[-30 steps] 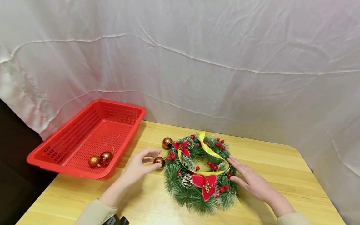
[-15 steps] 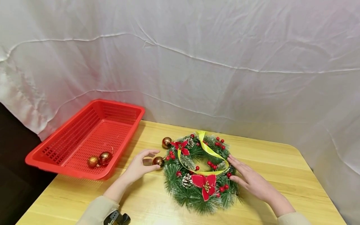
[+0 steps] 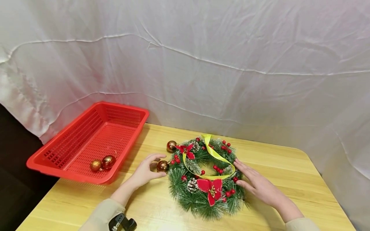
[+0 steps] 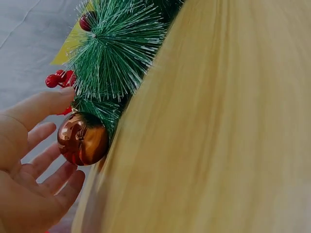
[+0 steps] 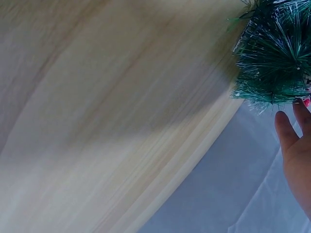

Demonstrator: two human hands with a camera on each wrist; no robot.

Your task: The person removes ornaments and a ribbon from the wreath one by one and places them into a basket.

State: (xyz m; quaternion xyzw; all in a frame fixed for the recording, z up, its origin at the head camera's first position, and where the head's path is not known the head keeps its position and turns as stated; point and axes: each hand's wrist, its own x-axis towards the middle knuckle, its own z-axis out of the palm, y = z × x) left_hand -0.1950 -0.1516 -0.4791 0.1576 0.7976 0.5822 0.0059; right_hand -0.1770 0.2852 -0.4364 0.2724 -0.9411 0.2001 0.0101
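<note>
A green Christmas wreath with red flowers, berries, pine cones and a yellow ribbon lies on the table. At its left edge sits a shiny brown bauble. My left hand curves loosely around that bauble, thumb on the near side. In the left wrist view the fingers spread beside the bauble without a visible pinch. A second brown bauble rests farther back by the wreath. My right hand touches the wreath's right edge with fairly straight fingers.
A red plastic basket stands at the left, with a shiny bauble and a glittery gold bauble inside. A pale cloth hangs behind the wooden table.
My left hand drew slightly back from the near bauble, then came forward again around it. My right hand and the wreath have stayed in place.
</note>
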